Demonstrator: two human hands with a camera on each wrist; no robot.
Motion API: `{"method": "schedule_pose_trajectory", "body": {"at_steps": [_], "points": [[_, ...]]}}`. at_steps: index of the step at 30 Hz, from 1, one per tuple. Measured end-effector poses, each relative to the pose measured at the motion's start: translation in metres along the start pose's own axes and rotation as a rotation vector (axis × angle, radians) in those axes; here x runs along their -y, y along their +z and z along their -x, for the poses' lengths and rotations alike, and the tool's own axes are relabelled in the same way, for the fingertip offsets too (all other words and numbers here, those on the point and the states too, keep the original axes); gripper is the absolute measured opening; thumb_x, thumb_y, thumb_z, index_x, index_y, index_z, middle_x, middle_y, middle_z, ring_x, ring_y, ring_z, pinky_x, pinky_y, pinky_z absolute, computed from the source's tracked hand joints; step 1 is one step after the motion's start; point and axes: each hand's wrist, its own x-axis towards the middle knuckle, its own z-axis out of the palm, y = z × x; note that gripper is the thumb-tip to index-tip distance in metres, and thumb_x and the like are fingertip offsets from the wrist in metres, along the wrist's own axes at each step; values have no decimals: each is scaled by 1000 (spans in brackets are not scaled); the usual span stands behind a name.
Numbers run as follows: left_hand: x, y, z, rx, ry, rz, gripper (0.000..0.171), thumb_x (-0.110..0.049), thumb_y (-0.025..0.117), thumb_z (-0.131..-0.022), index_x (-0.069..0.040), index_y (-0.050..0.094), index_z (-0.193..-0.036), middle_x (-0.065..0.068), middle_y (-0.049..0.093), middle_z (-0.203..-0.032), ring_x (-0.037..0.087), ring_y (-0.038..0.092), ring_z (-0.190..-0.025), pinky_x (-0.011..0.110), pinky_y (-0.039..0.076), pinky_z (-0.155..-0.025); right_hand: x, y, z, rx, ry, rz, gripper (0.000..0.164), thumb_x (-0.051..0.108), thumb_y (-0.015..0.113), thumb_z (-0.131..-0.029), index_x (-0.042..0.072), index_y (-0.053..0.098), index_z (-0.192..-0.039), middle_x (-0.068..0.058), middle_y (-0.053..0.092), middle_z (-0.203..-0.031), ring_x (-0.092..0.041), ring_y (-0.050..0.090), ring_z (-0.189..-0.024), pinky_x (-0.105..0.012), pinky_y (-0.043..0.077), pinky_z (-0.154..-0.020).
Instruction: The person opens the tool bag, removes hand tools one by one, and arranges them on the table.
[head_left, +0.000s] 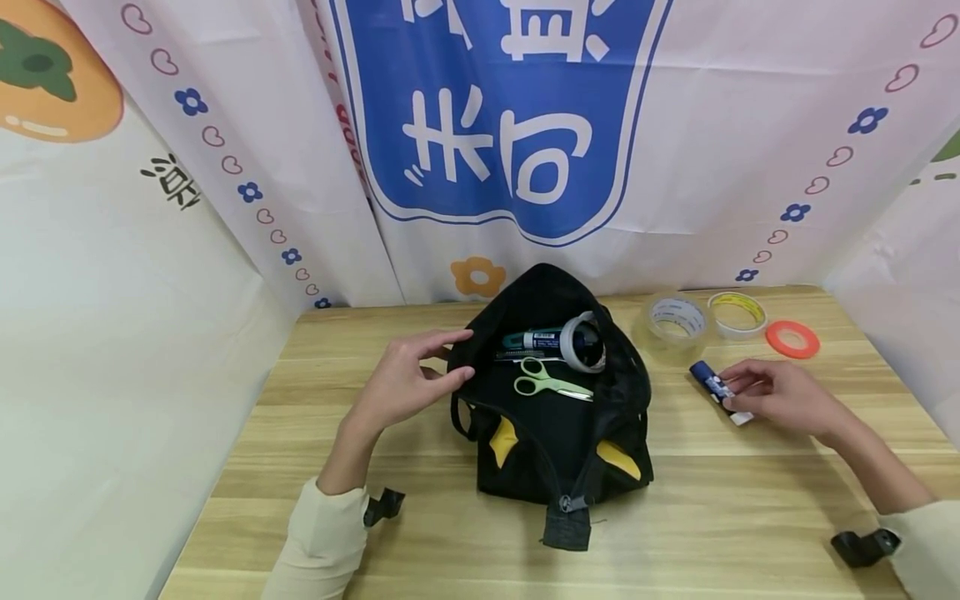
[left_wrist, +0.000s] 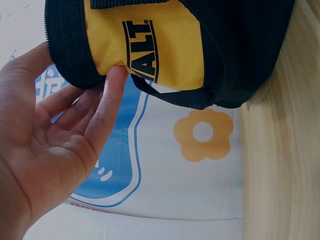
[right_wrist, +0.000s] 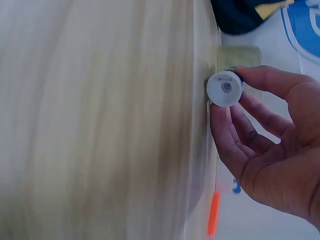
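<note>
A black and yellow tool bag stands with its mouth spread wide at the middle of the table. My left hand grips the bag's left rim between thumb and fingers; in the left wrist view, a fingertip presses the yellow panel. To the right of the bag, my right hand pinches a glue stick with a dark blue cap, its white base facing the right wrist camera. Inside the bag lie green-handled scissors, a second glue stick and a white tape roll.
Behind the right hand lie a clear tape roll, a white-and-yellow tape ring and an orange tape ring. A printed cloth hangs along the table's back edge. Bare wood table extends in front.
</note>
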Motion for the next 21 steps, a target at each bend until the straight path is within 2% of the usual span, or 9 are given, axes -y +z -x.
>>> {"method": "schedule_pose_trajectory", "body": {"at_steps": [4,10,17,21], "points": [[1,0,0,2,4,2,47,-17,81,-97,-12,71,-142,11,72,-142,30,76,-113,26,67,-76,11,10,-1,25,-28,-33,41,14,81,-95,-4,69,-129,-14,74,-112,-7,68,-90,-25,62,-71],[1,-1,1,4,2,4,47,-17,82,-97,-12,71,-142,11,72,-142,30,75,-114,26,67,-77,19,20,-4,39,-53,-18,39,14,82,-94,-4,71,-127,-12,75,-109,-7,68,-90,-22,61,-72],[1,-1,0,5,1,1,47,-16,82,-97,-11,71,-142,11,72,-142,31,75,-114,27,67,-78,23,19,-4,40,-57,11,38,15,82,-94,-4,71,-125,-11,75,-109,-8,68,-90,-21,60,-73],[1,-1,0,4,5,1,47,-16,82,-97,-11,71,-142,11,72,-141,31,75,-113,27,67,-77,30,14,-3,-4,-91,67,36,18,81,-96,-2,72,-123,-10,77,-108,-6,68,-90,-21,59,-73]]}}
